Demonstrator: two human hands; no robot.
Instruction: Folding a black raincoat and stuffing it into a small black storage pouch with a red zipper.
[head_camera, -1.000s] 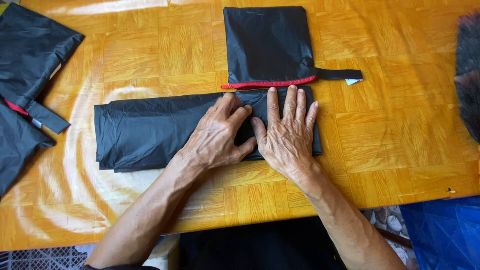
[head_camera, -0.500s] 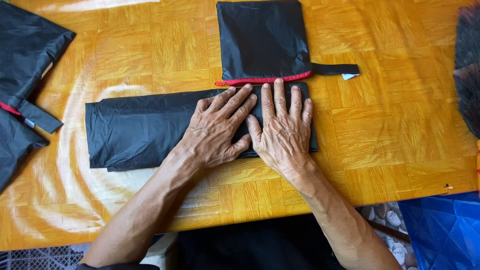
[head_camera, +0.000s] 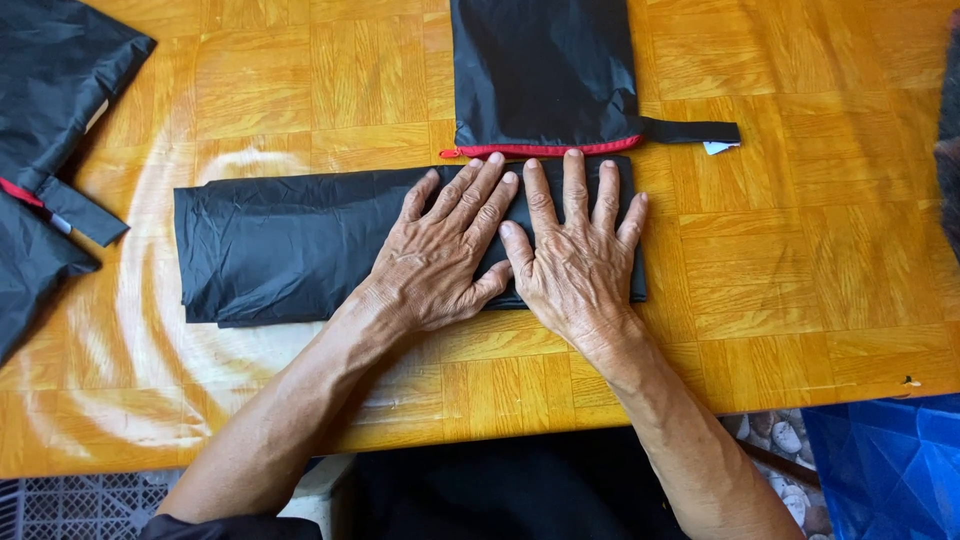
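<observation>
A long folded strip of black shiny fabric (head_camera: 280, 240) lies across the orange wooden table (head_camera: 800, 260). My left hand (head_camera: 445, 250) and my right hand (head_camera: 575, 250) rest flat side by side on its right end, fingers spread and pointing away from me, thumbs almost touching. Neither hand grips anything. Just beyond the fingertips lies a flat black pouch (head_camera: 545, 70) with a red-trimmed edge and a black strap sticking out to the right, touching the strip's far edge.
More black fabric pieces (head_camera: 50, 130) with a red detail lie at the table's left edge. A blue plastic sheet (head_camera: 890, 460) sits below the table's front right corner. A dark fuzzy object (head_camera: 948, 130) shows at the right edge.
Both hands stay flat on the strip's right end. The right hand has shifted slightly toward the pouch. The view has moved a little.
</observation>
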